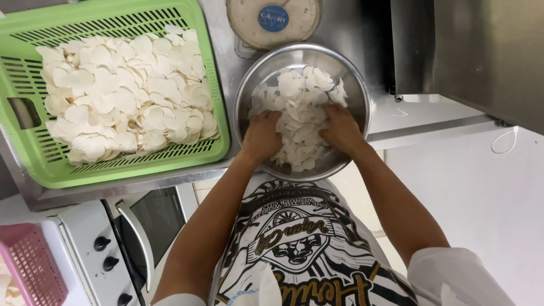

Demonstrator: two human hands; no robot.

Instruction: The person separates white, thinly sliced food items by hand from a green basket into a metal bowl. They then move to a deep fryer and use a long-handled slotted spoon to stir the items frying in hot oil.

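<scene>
Head view: steel counter (396, 122), left hand (262, 136) and right hand (340, 129) each clutching chips (300, 107) in bowl (255, 85).

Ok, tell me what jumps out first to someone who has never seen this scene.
Both hands, left hand and right hand, are dug into a pile of pale slices in a round metal bowl at the counter's edge. To its left, a green plastic basket brims with more white slices.
</scene>
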